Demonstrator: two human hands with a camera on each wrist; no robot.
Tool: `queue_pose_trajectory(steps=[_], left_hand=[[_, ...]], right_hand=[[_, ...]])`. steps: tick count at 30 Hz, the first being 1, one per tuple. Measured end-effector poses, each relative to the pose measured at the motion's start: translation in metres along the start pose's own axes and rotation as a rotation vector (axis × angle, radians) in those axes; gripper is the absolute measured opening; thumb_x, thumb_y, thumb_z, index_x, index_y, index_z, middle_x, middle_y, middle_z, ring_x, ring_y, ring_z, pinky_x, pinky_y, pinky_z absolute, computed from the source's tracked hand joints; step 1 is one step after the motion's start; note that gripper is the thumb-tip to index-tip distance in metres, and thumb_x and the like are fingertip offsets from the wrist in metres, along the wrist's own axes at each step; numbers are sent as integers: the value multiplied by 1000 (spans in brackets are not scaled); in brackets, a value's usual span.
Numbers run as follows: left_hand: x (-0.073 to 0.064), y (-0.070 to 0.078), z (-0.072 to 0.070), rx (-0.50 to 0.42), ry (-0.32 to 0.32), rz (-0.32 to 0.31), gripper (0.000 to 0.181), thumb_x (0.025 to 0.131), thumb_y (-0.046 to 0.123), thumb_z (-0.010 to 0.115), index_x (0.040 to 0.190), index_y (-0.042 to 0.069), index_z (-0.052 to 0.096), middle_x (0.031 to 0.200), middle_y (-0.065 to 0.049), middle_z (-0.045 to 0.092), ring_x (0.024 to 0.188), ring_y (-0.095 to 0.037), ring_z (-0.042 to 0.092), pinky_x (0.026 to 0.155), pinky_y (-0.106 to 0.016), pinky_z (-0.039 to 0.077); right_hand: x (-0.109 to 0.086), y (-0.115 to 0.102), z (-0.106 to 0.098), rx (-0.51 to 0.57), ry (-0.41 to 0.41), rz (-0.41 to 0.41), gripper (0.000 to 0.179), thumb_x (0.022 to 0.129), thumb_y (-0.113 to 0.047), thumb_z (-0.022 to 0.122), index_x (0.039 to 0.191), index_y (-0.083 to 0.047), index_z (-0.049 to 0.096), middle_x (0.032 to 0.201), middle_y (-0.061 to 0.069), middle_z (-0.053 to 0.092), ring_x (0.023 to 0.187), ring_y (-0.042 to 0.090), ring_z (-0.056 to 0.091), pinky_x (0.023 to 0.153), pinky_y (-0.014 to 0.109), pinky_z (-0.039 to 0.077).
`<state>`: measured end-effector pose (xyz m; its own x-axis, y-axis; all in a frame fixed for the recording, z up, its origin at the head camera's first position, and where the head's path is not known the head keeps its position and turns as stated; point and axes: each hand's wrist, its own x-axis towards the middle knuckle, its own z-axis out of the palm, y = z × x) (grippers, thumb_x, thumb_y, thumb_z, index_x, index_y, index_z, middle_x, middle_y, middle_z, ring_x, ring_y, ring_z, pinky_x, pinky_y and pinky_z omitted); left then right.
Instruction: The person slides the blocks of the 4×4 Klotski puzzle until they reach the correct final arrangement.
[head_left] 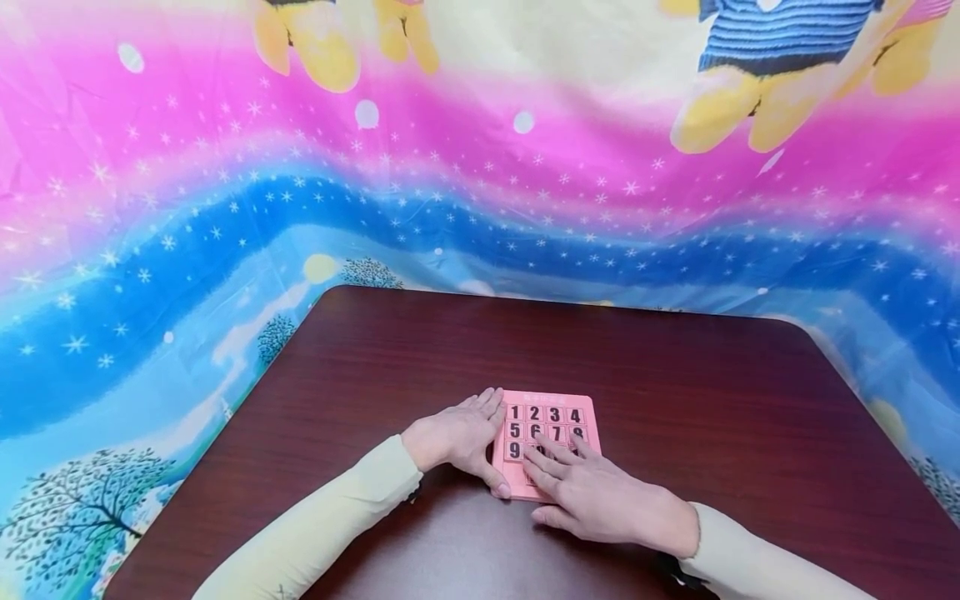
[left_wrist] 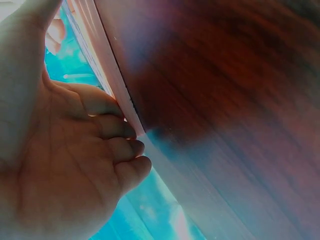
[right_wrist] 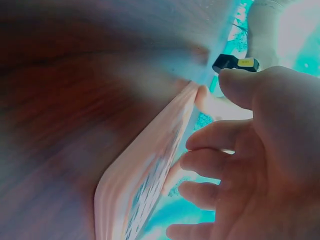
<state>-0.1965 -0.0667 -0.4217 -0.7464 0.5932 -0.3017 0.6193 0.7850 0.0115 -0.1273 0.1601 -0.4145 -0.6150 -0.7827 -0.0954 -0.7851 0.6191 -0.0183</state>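
Note:
A pink sliding number puzzle (head_left: 544, 414) lies flat on the dark table, with black numerals on its tiles; 1 to 4 fill its top row. My left hand (head_left: 467, 435) rests along its left side, the thumb near the lower left corner and the fingers toward the upper one. In the left wrist view the fingertips (left_wrist: 136, 166) meet the puzzle's side wall. My right hand (head_left: 603, 498) spreads its fingers over the lower tiles, hiding several of them. From the right wrist, the loosely extended fingers (right_wrist: 205, 162) overlap the puzzle's face (right_wrist: 150, 185).
The brown wooden table (head_left: 420, 358) extends around the puzzle, with rounded far corners. A colourful printed curtain (head_left: 480, 167) hangs behind and beside it. Pale sleeves (head_left: 322, 525) cover both forearms. A small black device (right_wrist: 227, 62) with a yellow label shows by the opposite wrist.

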Motion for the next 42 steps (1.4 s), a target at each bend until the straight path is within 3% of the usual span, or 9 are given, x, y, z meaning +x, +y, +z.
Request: queue_pose_trajectory(steps=[11, 19, 32, 42], left_hand=[[-2, -2, -2, -21, -7, -15, 130, 65, 85, 63, 156, 2, 21, 164, -17, 12, 154, -27, 11, 126, -36, 17], [-1, -1, -1, 6, -3, -12, 129, 66, 85, 62, 155, 1, 22, 164, -18, 13, 154, -28, 12, 126, -36, 18], [0, -1, -1, -6, -8, -9, 128, 67, 84, 63, 155, 1, 21, 164, -18, 12, 154, -28, 12, 126, -36, 17], [-1, -1, 0, -40, -4, -7, 130, 65, 84, 65, 156, 1, 21, 165, -18, 11, 154, -27, 11, 126, -36, 16]], right_hand=[[-20, 7, 4, -29, 18, -27, 64, 98, -53, 48, 144, -8, 50, 154, 10, 44, 145, 33, 37, 111, 63, 34], [-8, 3, 3, -74, 49, -65, 60, 100, -50, 46, 143, -9, 52, 152, 8, 46, 142, 30, 41, 109, 62, 39], [8, -5, 6, -33, 39, -81, 61, 101, -50, 45, 146, -8, 48, 155, 9, 41, 146, 30, 35, 109, 63, 37], [-12, 9, -9, 64, -71, 15, 62, 99, -50, 49, 148, -12, 45, 157, 7, 39, 147, 28, 33, 115, 60, 32]])
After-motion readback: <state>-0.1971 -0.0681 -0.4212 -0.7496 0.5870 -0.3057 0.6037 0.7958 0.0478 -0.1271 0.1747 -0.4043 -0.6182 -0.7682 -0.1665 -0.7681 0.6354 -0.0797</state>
